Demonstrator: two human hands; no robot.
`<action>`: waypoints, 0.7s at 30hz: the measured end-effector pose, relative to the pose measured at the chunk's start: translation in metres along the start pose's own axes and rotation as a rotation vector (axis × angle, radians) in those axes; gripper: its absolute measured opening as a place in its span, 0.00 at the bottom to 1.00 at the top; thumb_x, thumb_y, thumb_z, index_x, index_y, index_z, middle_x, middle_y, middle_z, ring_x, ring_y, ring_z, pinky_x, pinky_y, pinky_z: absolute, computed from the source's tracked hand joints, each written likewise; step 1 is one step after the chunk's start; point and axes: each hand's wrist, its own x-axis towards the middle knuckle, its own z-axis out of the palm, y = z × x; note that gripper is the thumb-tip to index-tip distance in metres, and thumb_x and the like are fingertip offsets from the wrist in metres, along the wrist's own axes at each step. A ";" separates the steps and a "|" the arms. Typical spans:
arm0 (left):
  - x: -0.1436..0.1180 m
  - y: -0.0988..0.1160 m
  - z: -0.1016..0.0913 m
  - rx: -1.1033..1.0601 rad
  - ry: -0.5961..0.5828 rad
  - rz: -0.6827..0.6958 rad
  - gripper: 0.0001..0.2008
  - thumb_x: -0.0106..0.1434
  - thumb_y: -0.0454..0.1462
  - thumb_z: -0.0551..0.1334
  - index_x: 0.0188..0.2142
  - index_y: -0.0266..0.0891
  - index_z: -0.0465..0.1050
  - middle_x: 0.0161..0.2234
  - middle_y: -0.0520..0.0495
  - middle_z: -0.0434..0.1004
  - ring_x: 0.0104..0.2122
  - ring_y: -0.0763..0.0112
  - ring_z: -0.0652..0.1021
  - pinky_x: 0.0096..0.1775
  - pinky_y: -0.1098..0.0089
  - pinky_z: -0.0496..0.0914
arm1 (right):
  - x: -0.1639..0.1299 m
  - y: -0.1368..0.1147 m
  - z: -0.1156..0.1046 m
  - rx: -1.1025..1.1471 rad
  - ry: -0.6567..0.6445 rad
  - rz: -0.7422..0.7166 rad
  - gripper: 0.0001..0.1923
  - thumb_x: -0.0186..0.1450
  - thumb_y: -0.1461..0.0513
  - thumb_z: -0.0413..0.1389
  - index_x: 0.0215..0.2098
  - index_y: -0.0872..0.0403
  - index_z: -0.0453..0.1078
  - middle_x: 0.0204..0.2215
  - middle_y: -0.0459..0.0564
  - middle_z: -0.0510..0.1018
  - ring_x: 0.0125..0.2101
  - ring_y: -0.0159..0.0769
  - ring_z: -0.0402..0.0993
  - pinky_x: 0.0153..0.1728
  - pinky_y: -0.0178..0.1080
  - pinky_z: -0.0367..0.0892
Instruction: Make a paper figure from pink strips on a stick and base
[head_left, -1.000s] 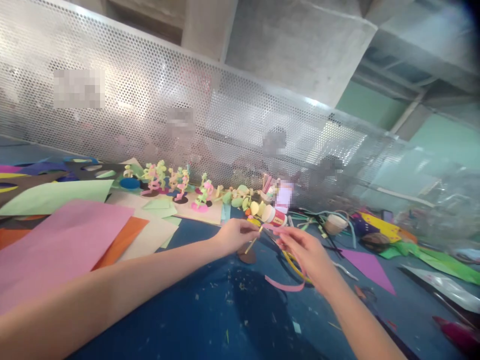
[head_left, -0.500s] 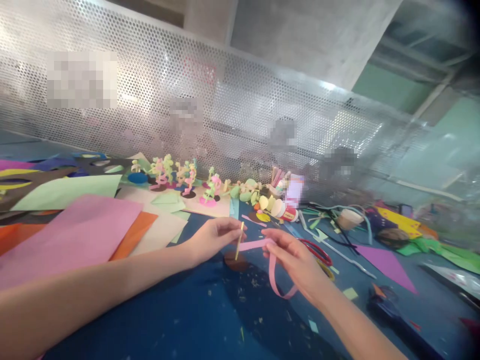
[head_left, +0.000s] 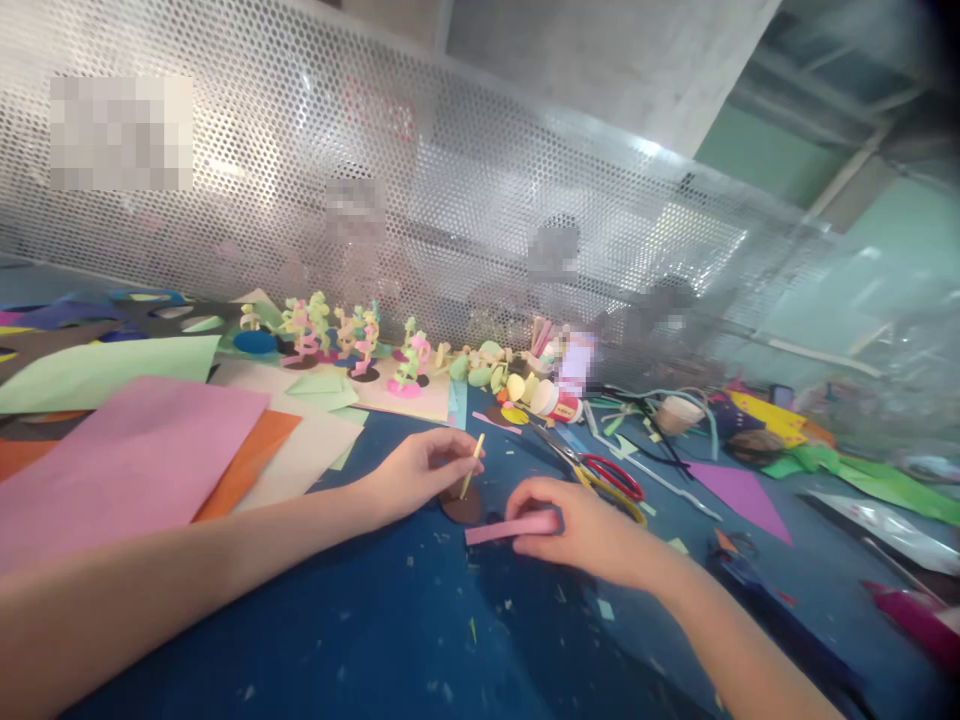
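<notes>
Both hands low at frame centre over a blue counter [head_left: 420, 640], working a stick and a paper strip.
Left hand [head_left: 409, 472] fingers pinching a thin pale wooden stick [head_left: 472, 465], held near upright with its lower end on a small dark brown paper disc [head_left: 460, 505]. Right hand [head_left: 581, 525] fingers pressed together on a pink folded paper strip [head_left: 510, 527], lying flat on the counter just right of the disc. Red-handled scissors [head_left: 607, 472] near, behind the right hand. Large pink paper sheet [head_left: 127, 455] at left.
</notes>
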 end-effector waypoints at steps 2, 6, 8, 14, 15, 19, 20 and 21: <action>0.000 -0.001 0.000 0.005 0.002 -0.004 0.11 0.59 0.41 0.57 0.37 0.35 0.67 0.35 0.46 0.74 0.34 0.71 0.75 0.37 0.69 0.68 | -0.006 -0.006 -0.005 -0.038 -0.047 -0.019 0.13 0.52 0.58 0.60 0.36 0.48 0.71 0.34 0.44 0.75 0.32 0.36 0.70 0.32 0.35 0.63; 0.001 -0.002 0.000 -0.003 0.022 0.017 0.12 0.58 0.41 0.58 0.37 0.35 0.68 0.35 0.45 0.75 0.37 0.69 0.74 0.40 0.68 0.68 | -0.019 -0.011 -0.007 -0.041 -0.042 -0.049 0.19 0.52 0.57 0.60 0.44 0.43 0.69 0.45 0.45 0.71 0.45 0.41 0.66 0.46 0.41 0.61; 0.001 -0.002 -0.001 0.000 0.027 0.010 0.12 0.58 0.42 0.58 0.37 0.35 0.68 0.36 0.44 0.75 0.37 0.68 0.74 0.40 0.67 0.68 | -0.028 -0.012 -0.007 -0.046 -0.073 -0.057 0.24 0.51 0.55 0.61 0.47 0.42 0.67 0.50 0.46 0.67 0.49 0.43 0.63 0.49 0.43 0.58; 0.002 -0.002 0.000 0.039 0.042 0.024 0.12 0.57 0.43 0.58 0.36 0.36 0.68 0.36 0.46 0.74 0.37 0.68 0.74 0.43 0.66 0.66 | -0.071 0.012 -0.037 -0.274 0.176 0.226 0.15 0.58 0.52 0.53 0.43 0.43 0.67 0.47 0.46 0.71 0.46 0.44 0.68 0.46 0.45 0.62; 0.002 -0.002 0.000 0.041 0.046 0.023 0.12 0.57 0.43 0.58 0.36 0.36 0.69 0.36 0.47 0.74 0.37 0.68 0.74 0.42 0.66 0.67 | -0.080 0.025 -0.045 -0.343 0.298 0.342 0.13 0.59 0.52 0.51 0.40 0.46 0.67 0.42 0.49 0.74 0.42 0.45 0.71 0.42 0.45 0.65; 0.004 -0.002 0.001 0.034 0.058 0.049 0.11 0.57 0.42 0.58 0.34 0.36 0.69 0.35 0.48 0.73 0.37 0.70 0.74 0.43 0.67 0.67 | -0.120 0.096 -0.067 -0.726 0.480 0.605 0.15 0.54 0.61 0.53 0.39 0.58 0.67 0.40 0.63 0.74 0.43 0.54 0.70 0.45 0.50 0.61; 0.004 -0.002 0.000 0.031 0.062 0.057 0.11 0.57 0.42 0.58 0.34 0.36 0.69 0.35 0.48 0.73 0.37 0.70 0.74 0.43 0.67 0.66 | -0.128 0.115 -0.068 -0.769 0.430 0.650 0.16 0.52 0.63 0.53 0.39 0.59 0.68 0.41 0.66 0.74 0.43 0.56 0.69 0.44 0.50 0.62; 0.004 -0.003 0.000 0.032 0.067 0.063 0.10 0.58 0.42 0.58 0.34 0.36 0.69 0.35 0.48 0.73 0.37 0.70 0.74 0.43 0.67 0.66 | -0.136 0.131 -0.067 -0.761 0.368 0.651 0.15 0.51 0.63 0.53 0.38 0.58 0.69 0.41 0.66 0.74 0.43 0.55 0.70 0.42 0.48 0.64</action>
